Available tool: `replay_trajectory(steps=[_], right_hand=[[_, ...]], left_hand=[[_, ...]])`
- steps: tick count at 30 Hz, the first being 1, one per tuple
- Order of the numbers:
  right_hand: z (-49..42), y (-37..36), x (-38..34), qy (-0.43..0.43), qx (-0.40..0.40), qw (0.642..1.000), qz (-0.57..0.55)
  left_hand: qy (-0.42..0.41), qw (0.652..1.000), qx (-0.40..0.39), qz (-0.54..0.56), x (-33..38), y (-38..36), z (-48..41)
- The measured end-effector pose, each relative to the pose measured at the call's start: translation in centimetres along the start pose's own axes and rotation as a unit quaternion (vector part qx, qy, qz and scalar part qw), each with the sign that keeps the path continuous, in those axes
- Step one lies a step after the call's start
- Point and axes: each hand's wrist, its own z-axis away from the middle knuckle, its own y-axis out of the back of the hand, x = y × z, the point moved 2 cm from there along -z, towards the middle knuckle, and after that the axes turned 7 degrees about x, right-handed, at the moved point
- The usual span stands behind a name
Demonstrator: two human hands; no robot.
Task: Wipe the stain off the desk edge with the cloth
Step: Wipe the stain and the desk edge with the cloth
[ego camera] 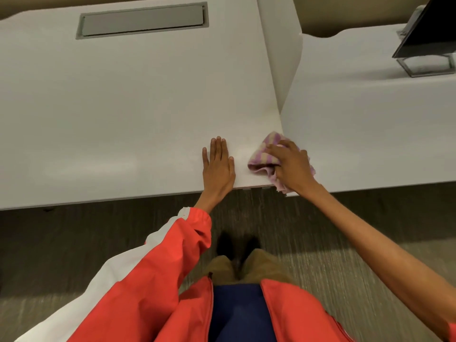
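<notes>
A pink and cream striped cloth point(262, 154) lies bunched on the white desk point(123, 107), at its front right corner by the seam with the neighbouring desk. My right hand point(291, 166) presses down on the cloth and grips it, and part of the cloth hangs over the front edge. My left hand point(218, 166) rests flat on the desk just left of the cloth, fingers together, palm down, holding nothing. I cannot make out a stain; a faint smear shows on the surface between my hands.
A grey cable hatch point(143, 19) sits at the back of the desk. A white divider panel point(288, 60) separates it from the right desk point(370, 119), where a dark monitor point(429, 28) stands on its base. Carpeted floor point(74, 243) lies below.
</notes>
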Motion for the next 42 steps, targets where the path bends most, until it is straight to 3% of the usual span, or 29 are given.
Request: replay_trajectory(steps=[4, 9, 14, 21, 30, 38, 42], right_hand=[[0.9, -0.5, 1.8, 0.026, -0.029, 0.999, -0.009], [-7.2, -0.2, 2.2, 0.044, -0.002, 0.999, 0.001], [-12.7, 1.0, 3.6, 0.095, -0.042, 0.993, -0.048], [-11.6, 3.8, 11.9, 0.068, 0.007, 0.951, -0.302], [-9.5, 0.5, 16.4, 0.105, -0.058, 0.942, -0.313], [-9.1, -2.3, 15.0, 0.081, -0.091, 0.904, -0.41], [-7.2, -3.1, 13.9, -0.008, -0.091, 0.874, -0.478]], left_hand=[[-0.015, 0.999, -0.003, 0.045, 0.8, 0.1, -0.4], [-0.009, 0.996, 0.005, 0.091, 3.3, 0.3, -1.0], [0.012, 1.0, 0.009, 0.028, 4.9, -0.4, -1.8], [0.078, 0.996, 0.03, -0.022, 6.8, -0.3, -0.9], [0.07, 0.996, -0.025, -0.056, 10.6, -1.7, -0.8], [0.071, 0.995, -0.044, -0.062, 10.9, -2.4, -0.5], [0.077, 0.994, -0.043, -0.058, 11.0, -2.3, -0.7]])
